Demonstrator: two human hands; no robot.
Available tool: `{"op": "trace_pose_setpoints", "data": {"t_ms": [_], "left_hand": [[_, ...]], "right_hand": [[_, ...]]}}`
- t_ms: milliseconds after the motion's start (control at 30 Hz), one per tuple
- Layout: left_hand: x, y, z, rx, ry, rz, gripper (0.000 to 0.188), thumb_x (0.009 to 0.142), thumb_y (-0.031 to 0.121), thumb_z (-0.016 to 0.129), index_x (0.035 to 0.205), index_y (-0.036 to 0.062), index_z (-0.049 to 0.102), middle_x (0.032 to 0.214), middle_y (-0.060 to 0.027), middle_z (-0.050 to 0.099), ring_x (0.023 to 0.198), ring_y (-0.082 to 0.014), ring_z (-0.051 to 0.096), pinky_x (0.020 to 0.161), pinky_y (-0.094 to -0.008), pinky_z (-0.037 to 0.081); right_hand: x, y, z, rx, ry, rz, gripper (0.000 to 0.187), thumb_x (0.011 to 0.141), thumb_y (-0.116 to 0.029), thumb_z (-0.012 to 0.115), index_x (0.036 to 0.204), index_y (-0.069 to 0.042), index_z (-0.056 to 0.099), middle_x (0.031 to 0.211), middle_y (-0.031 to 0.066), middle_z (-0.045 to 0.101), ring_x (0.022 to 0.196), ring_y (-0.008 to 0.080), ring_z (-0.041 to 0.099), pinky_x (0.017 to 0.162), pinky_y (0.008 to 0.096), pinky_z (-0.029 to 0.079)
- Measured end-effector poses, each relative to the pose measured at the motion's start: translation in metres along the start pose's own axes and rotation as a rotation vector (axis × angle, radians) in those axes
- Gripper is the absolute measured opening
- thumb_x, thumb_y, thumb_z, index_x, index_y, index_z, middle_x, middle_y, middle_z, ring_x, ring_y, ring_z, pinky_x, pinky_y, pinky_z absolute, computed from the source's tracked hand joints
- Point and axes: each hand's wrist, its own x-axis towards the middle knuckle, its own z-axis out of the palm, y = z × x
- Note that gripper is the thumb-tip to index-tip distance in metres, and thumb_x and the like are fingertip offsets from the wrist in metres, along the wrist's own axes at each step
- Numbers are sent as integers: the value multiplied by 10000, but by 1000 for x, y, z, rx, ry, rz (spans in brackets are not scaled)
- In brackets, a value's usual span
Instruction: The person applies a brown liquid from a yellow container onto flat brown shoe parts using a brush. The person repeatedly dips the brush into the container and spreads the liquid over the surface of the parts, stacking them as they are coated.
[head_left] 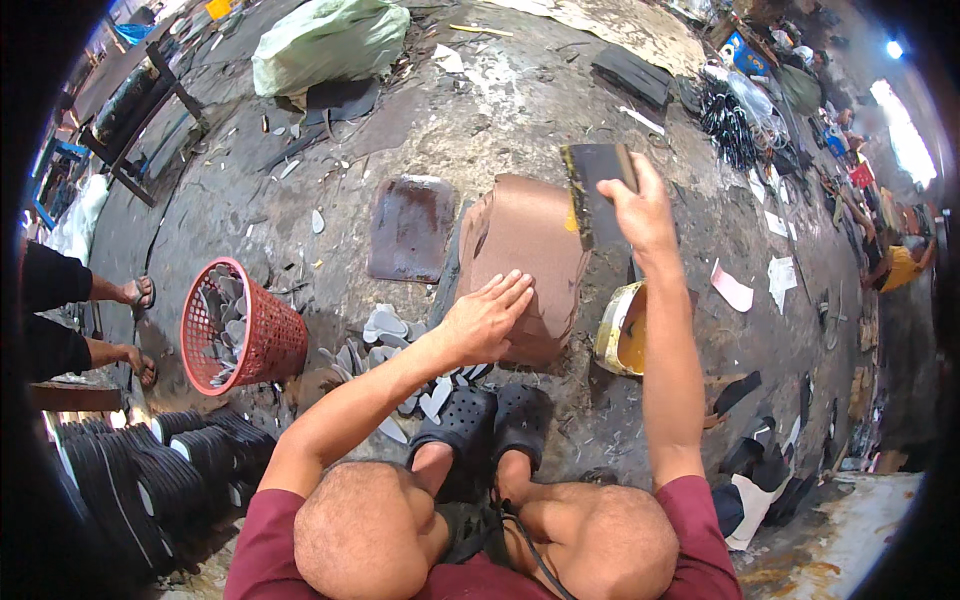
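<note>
My left hand [487,318] lies flat, fingers stretched, on the near left part of a stack of brown sheets [525,240]. In my right hand [644,212] is a dark, flat rectangular piece [598,195], gripped by its right edge with the thumb on top. Yellow smears mark its left edge, which hangs over the stack's far right corner. Beneath my right forearm stands a pale, yellow-stained tub [608,335] with a yellow substance inside; the forearm hides its right side. A dark, stained slab [411,228] is on the ground left of the stack.
A red plastic basket [262,335] of grey sole-shaped pieces stands at left, with more grey pieces [385,325] scattered near my shoes. Rows of black soles [140,480] sit lower left. Another person's feet [140,292] show at far left. A pale green sack [325,45] lies beyond.
</note>
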Motion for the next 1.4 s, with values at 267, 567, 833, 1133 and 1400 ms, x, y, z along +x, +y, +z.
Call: {"op": "trace_pose_setpoints", "data": {"t_ms": [267, 567, 833, 1133, 1400], "left_hand": [[-37, 23, 29, 11, 121, 19, 577, 763, 75, 657, 1330, -11, 598, 1469, -158, 558, 1431, -304, 468, 1219, -438, 359], [-48, 17, 32, -136, 185, 56, 535, 768, 47, 671, 1299, -12, 630, 1449, -133, 580, 1432, -304, 469, 1214, -451, 379], [-53, 16, 33, -217, 187, -15, 511, 767, 10, 648, 1278, -8, 644, 1434, -123, 593, 1431, -307, 468, 1211, -448, 386], [-32, 28, 30, -124, 193, -26, 531, 779, 25, 635, 1309, -10, 619, 1469, -149, 550, 1457, -326, 424, 1223, -461, 349], [-40, 43, 50, -108, 150, -201, 527, 818, 14, 582, 1341, -47, 577, 1456, -171, 542, 1406, -336, 471, 1214, -472, 352]], "right_hand": [[-17, 67, 53, -579, 25, 18, 490, 907, -226, 649, 1358, -54, 563, 1093, 256, 723, 1054, 451, 686, 946, 526, 523], [17, 52, 93, -671, -56, -54, 431, 885, -133, 618, 1276, 31, 542, 1051, 348, 685, 1032, 494, 676, 912, 567, 528], [23, 5, 170, -695, -1091, -649, 482, 851, -188, 698, 1323, -268, 640, 1129, 185, 728, 1051, 379, 699, 912, 476, 559], [50, 36, 68, -804, -533, -244, 444, 909, -246, 682, 1350, -285, 651, 1235, 82, 720, 1090, 327, 702, 942, 430, 562], [-103, 7, 139, -634, -1121, -651, 494, 716, -206, 689, 1189, -332, 754, 1007, 86, 768, 939, 315, 736, 828, 460, 576]]}}
